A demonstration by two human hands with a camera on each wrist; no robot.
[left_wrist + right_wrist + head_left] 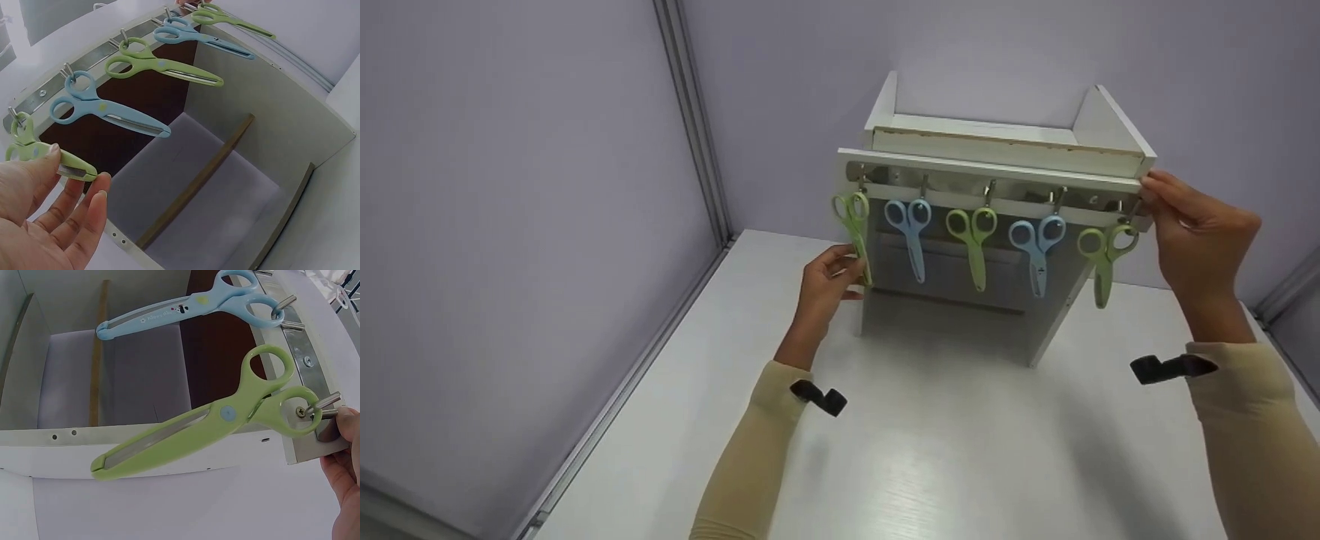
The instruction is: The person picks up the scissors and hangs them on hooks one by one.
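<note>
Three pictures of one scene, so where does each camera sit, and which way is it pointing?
Head: worn on the head, looking forward and down at the white rack with five hanging scissors; both forearms, the left hand and the right hand show.
Left wrist: on the left wrist, looking along the row; the left hand's fingers pinch the leftmost green scissors.
Right wrist: on the right wrist, facing the rightmost green scissors; fingertips show at the hook.
Shared: both wrist views show the metal hook rail.
</note>
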